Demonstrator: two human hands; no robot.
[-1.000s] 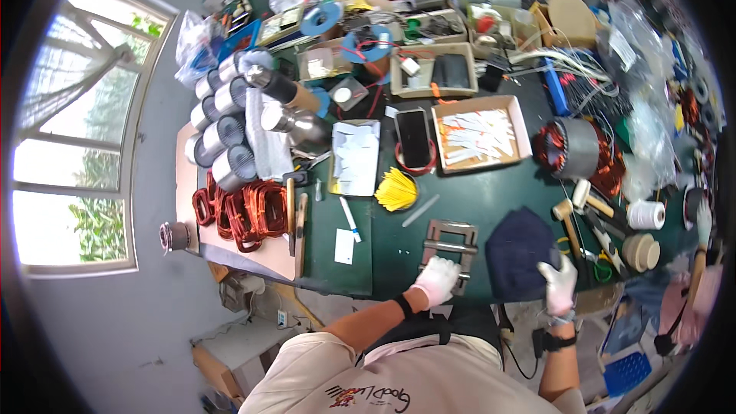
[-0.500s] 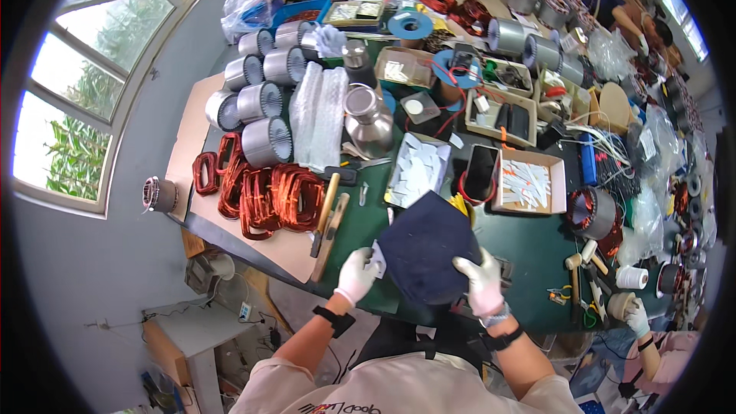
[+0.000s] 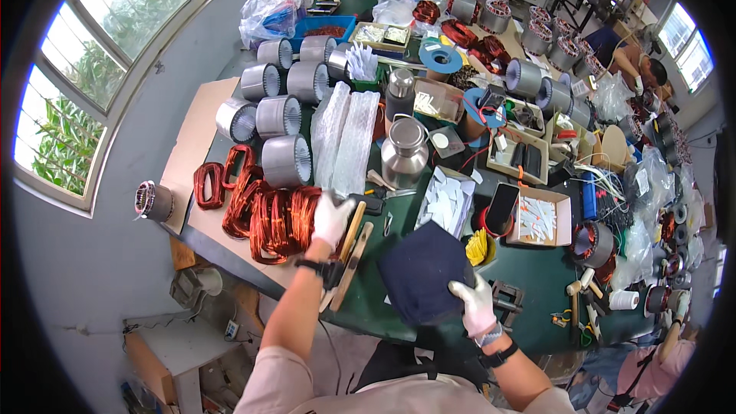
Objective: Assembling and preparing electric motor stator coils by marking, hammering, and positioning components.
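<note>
A dark navy, many-sided cloth-covered thing (image 3: pixel 423 272) is in front of me at the table's near edge. My right hand (image 3: pixel 477 305), in a white glove, grips its right edge, thumb on top. What lies under the cloth is hidden. My gloved left hand (image 3: pixel 333 219) is at the right end of a row of copper wire coils (image 3: pixel 277 222); its fingers are blurred, so I cannot tell whether it holds one. Close beside it lie a wooden-handled hammer (image 3: pixel 353 231) and a flat wooden stick (image 3: pixel 353 267).
Grey metal stator cores (image 3: pixel 286 161) stand behind the coils, next to bubble wrap (image 3: pixel 343 138). A steel bottle (image 3: pixel 405 155), a tray of white slips (image 3: pixel 445 198), a phone (image 3: pixel 502 208) and a box of white strips (image 3: pixel 540 216) crowd the middle. A co-worker's hand (image 3: pixel 682 305) shows far right.
My left hand has left the navy thing's left edge, where it held a small white piece, and moved left and forward to the coils. My right hand stays on the navy thing. The view has shifted.
</note>
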